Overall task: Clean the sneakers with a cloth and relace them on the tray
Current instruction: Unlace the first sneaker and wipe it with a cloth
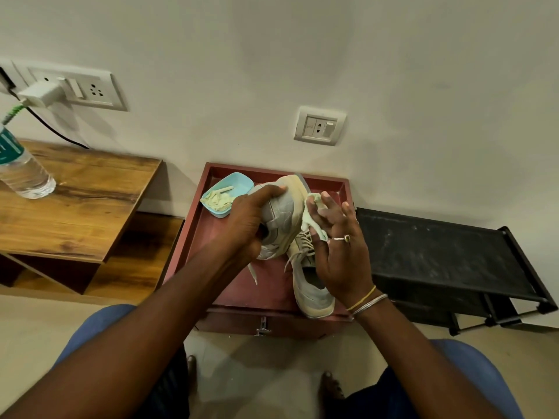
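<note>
Looks like a room in a home: plain wall (272, 55) with sockets (320, 126), a plugged-in charger (39, 93), a wooden surface (90, 189) bearing a water bottle (22, 170), and a black shoe rack (438, 252) on the floor (30, 328).

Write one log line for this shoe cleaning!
step: wiping | left hand: grips raised sneaker | right hand: holds cloth on sole | tray: second sneaker lying
</note>
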